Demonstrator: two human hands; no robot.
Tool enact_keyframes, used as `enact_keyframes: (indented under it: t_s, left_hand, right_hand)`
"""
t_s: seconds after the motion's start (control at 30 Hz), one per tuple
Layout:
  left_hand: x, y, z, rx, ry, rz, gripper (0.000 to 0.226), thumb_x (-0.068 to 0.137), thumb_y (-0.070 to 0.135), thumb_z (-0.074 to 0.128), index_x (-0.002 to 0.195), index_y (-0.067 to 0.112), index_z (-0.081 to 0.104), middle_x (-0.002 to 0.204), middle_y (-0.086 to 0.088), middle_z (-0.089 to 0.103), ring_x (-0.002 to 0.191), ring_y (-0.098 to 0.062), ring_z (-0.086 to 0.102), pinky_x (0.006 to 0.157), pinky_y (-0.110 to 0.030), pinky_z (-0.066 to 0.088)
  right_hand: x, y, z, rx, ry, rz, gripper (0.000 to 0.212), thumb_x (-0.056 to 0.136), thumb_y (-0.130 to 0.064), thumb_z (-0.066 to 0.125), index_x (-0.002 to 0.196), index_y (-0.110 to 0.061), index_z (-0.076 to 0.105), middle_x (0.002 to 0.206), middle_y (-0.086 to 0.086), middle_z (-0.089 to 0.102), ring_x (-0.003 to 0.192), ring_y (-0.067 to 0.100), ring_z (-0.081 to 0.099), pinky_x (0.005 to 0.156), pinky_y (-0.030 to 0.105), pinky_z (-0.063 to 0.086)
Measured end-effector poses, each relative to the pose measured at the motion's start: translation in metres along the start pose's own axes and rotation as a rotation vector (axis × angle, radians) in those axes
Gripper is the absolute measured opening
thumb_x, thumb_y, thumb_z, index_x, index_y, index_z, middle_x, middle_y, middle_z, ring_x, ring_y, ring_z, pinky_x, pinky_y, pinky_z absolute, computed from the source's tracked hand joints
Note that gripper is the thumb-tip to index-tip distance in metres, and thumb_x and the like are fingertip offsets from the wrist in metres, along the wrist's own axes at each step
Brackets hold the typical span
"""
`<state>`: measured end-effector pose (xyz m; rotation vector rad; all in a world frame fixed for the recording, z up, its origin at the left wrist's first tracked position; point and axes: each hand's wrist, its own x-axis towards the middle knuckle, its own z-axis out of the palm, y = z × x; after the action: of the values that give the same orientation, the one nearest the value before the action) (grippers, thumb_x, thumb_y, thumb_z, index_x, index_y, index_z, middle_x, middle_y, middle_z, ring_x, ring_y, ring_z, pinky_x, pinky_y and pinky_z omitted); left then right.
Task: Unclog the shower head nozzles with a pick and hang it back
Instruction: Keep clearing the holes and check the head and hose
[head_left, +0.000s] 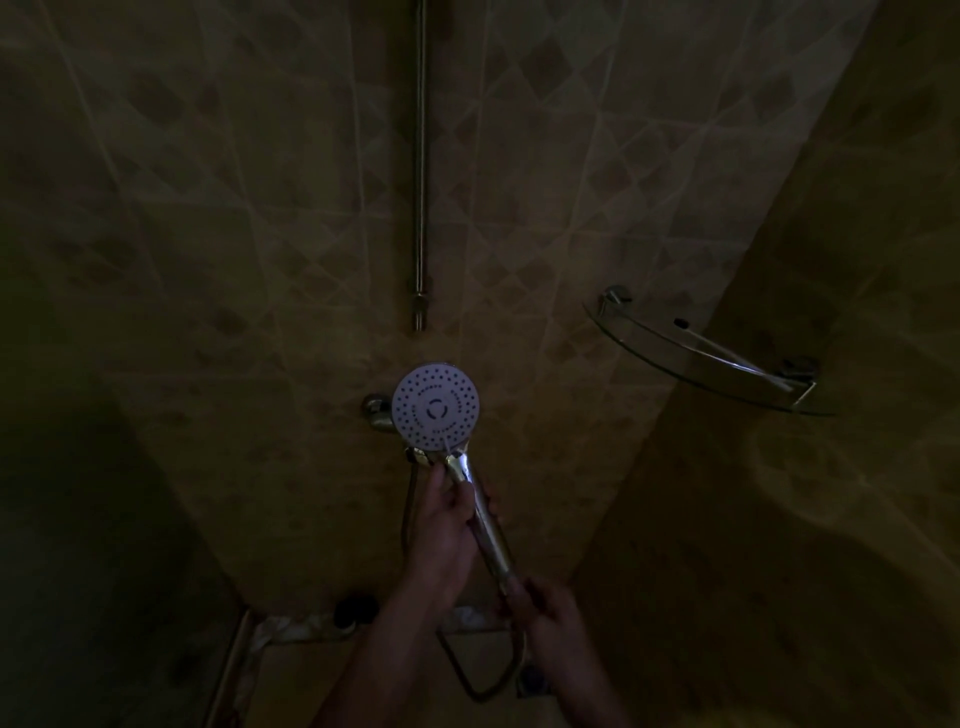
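Note:
In the dim shower I hold a chrome shower head (435, 407) with its round white nozzle face turned toward me. My right hand (545, 613) grips the lower end of its handle. My left hand (444, 525) is pinched on a thin pale pick (445, 444), whose tip touches the lower edge of the nozzle face. The hose (483, 686) loops down below my hands.
A vertical chrome rail (420, 166) runs up the tiled wall above the shower head. The mixer tap (375, 410) sits partly hidden behind the head. A glass corner shelf (701, 358) is fixed at the right. A dark round drain or fitting (356, 609) lies low on the wall.

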<state>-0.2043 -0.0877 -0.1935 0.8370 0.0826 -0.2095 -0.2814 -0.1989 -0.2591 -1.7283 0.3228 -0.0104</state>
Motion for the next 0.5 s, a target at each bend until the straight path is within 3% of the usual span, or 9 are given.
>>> enact_keyframes:
  t_s: [0.1, 0.17, 0.27, 0.33, 0.4, 0.5]
  left_hand:
    - [-0.0015, 0.0012, 0.0011, -0.024, 0.005, -0.005, 0.035, 0.095, -0.002, 0.040, 0.112, 0.024, 0.055, 0.075, -0.010, 0.052, 0.056, -0.016, 0.054, 0.054, -0.026, 0.054]
    - [-0.0020, 0.0023, 0.0015, -0.029, -0.001, -0.012, 0.037, 0.094, -0.004, 0.040, 0.111, 0.025, 0.056, 0.077, -0.010, 0.052, 0.060, -0.018, 0.053, 0.054, -0.027, 0.053]
    - [-0.0030, 0.0040, 0.0019, -0.033, 0.001, -0.020, 0.036, 0.094, -0.003, 0.040, 0.117, 0.022, 0.054, 0.076, -0.010, 0.051, 0.059, -0.019, 0.052, 0.055, -0.029, 0.053]
    - [-0.0018, 0.0047, 0.0021, -0.026, 0.019, -0.015, 0.035, 0.095, -0.003, 0.040, 0.121, 0.019, 0.050, 0.075, -0.011, 0.050, 0.055, -0.017, 0.053, 0.054, -0.029, 0.053]
    - [0.0002, 0.0032, 0.0017, -0.012, 0.037, -0.009, 0.035, 0.095, -0.003, 0.039, 0.123, 0.017, 0.048, 0.074, -0.010, 0.049, 0.054, -0.017, 0.054, 0.054, -0.030, 0.054]
    - [-0.0004, 0.0009, 0.0013, 0.005, 0.041, -0.005, 0.037, 0.096, -0.002, 0.038, 0.129, 0.013, 0.045, 0.075, -0.010, 0.048, 0.058, -0.020, 0.052, 0.057, -0.032, 0.053]
  right_hand:
    - [0.0015, -0.0036, 0.0007, 0.039, -0.021, 0.080, 0.035, 0.083, -0.039, 0.053, 0.064, -0.013, 0.068, 0.062, 0.002, 0.067, 0.060, 0.010, 0.059, 0.058, 0.024, 0.044]
    - [0.0021, -0.0039, 0.0003, 0.146, -0.037, 0.165, 0.040, 0.093, -0.032, 0.051, 0.064, -0.011, 0.068, 0.058, 0.007, 0.065, 0.054, 0.017, 0.057, 0.055, 0.026, 0.042]
    - [0.0005, -0.0056, -0.0034, 0.233, -0.074, 0.228, 0.037, 0.093, -0.027, 0.051, 0.065, -0.010, 0.069, 0.055, 0.006, 0.064, 0.050, 0.016, 0.054, 0.052, 0.026, 0.039]
    - [-0.0009, -0.0070, -0.0052, 0.168, -0.076, 0.163, 0.027, 0.091, -0.026, 0.057, 0.072, -0.013, 0.070, 0.059, 0.002, 0.065, 0.052, 0.011, 0.056, 0.052, 0.022, 0.040]
    - [-0.0017, -0.0094, -0.0034, 0.171, -0.061, 0.074, 0.003, 0.085, -0.013, 0.067, 0.085, -0.010, 0.065, 0.063, 0.001, 0.063, 0.052, 0.006, 0.056, 0.050, 0.018, 0.043]
    - [0.0010, -0.0014, 0.0010, 0.133, 0.061, -0.003, 0.017, 0.076, 0.003, 0.071, 0.080, -0.003, 0.056, 0.056, 0.000, 0.059, 0.046, 0.007, 0.054, 0.046, 0.020, 0.043]
